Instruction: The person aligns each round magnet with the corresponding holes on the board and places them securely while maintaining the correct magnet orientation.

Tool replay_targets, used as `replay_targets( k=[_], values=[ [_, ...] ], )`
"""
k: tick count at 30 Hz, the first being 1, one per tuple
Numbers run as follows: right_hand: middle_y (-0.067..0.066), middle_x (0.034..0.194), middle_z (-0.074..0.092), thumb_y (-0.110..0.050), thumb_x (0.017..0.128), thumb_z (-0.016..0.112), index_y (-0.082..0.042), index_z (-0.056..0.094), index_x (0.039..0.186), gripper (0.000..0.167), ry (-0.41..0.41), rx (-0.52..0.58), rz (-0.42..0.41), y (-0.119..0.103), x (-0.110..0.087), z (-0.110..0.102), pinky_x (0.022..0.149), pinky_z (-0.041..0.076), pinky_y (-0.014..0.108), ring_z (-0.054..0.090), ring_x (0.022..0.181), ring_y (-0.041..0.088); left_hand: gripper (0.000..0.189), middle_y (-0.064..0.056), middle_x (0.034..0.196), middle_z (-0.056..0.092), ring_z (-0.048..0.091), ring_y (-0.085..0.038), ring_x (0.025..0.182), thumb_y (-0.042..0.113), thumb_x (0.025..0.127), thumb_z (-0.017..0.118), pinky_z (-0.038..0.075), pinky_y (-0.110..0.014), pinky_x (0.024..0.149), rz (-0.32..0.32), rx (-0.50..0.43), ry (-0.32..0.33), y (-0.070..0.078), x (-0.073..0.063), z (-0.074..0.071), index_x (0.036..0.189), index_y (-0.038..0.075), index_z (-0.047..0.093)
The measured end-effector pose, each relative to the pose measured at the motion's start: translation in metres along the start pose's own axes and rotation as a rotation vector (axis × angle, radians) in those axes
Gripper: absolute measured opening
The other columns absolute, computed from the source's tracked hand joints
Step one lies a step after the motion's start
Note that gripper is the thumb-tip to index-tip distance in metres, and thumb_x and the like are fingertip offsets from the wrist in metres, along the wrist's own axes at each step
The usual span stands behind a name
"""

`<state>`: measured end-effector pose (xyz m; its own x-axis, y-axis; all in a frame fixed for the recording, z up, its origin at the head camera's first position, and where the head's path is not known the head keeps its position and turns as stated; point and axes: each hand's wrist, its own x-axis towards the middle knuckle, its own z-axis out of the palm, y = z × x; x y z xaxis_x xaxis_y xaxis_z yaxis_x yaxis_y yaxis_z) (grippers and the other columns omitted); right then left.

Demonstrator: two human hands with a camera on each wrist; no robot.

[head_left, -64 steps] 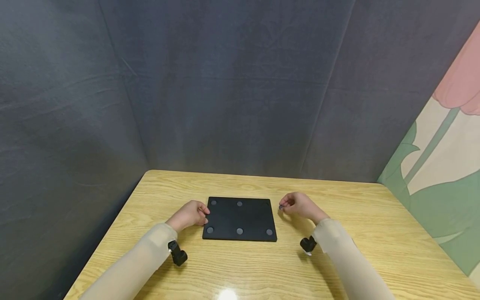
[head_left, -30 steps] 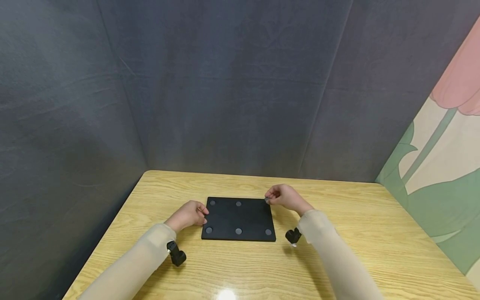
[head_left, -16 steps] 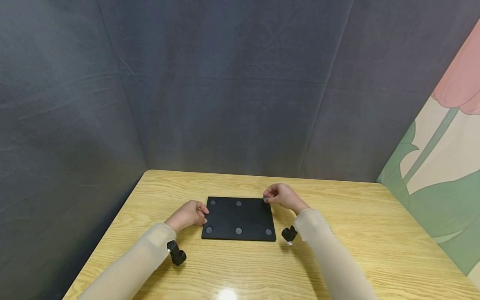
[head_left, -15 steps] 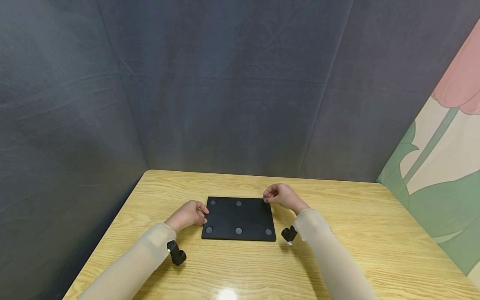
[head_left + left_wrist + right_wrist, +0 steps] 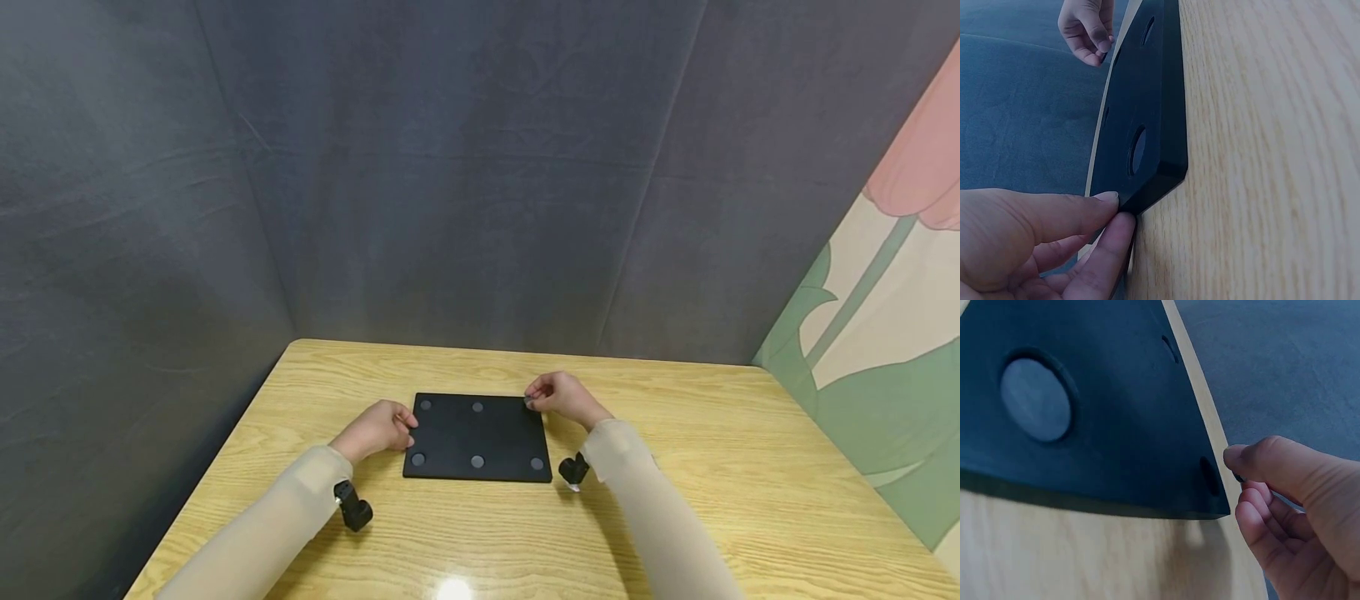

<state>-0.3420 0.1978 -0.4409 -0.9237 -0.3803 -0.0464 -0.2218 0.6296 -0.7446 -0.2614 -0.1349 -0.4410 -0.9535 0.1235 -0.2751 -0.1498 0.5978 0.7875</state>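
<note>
A black rectangular board (image 5: 480,437) lies flat on the table, with grey discs (image 5: 477,462) seated in several of its round recesses. My left hand (image 5: 380,429) grips the board's left edge, the thumb on the top rim and a finger against the side in the left wrist view. Over the far right corner, my right hand (image 5: 566,396) pinches a small grey disc (image 5: 528,400) between thumb and fingers. From the right wrist, that disc is mostly hidden behind the thumb. Close by it, an unfilled round recess (image 5: 1209,476) shows in the board's corner.
The wooden table (image 5: 465,533) extends around the board on all sides. A dark grey curtain (image 5: 450,183) hangs behind and to the left, and a flower-patterned panel (image 5: 885,350) stands at the right. Each sleeve carries a small black wrist camera (image 5: 354,506).
My right hand has carried the disc leftward from beside the board to above its far right corner, then dipped slightly. My left hand stays at the left edge.
</note>
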Motion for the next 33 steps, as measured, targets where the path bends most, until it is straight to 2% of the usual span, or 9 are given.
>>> replay_targets(
  k=[12, 33],
  values=[
    [0.008, 0.086, 0.068, 0.0, 0.082, 0.073, 0.003, 0.069, 0.096, 0.014, -0.01, 0.012, 0.02, 0.0066, 0.0019, 0.0077, 0.069, 0.05, 0.024, 0.059, 0.074, 0.011, 0.023, -0.007, 0.083, 0.06, 0.054, -0.016, 0.071, -0.006, 0.08, 0.071, 0.046, -0.026, 0.065, -0.006, 0.007, 0.005, 0.0, 0.0006, -0.0005, 0.1, 0.001, 0.065],
    [0.011, 0.089, 0.068, 0.002, 0.083, 0.072, 0.004, 0.068, 0.098, 0.016, -0.034, 0.047, 0.036, 0.0065, -0.0006, 0.0075, 0.069, 0.05, 0.022, 0.061, 0.075, 0.011, 0.023, -0.008, 0.085, 0.058, 0.054, -0.017, 0.073, -0.007, 0.08, 0.071, 0.047, -0.026, 0.065, 0.004, -0.015, -0.001, -0.0001, -0.0011, -0.0002, 0.101, 0.0, 0.065]
  ],
)
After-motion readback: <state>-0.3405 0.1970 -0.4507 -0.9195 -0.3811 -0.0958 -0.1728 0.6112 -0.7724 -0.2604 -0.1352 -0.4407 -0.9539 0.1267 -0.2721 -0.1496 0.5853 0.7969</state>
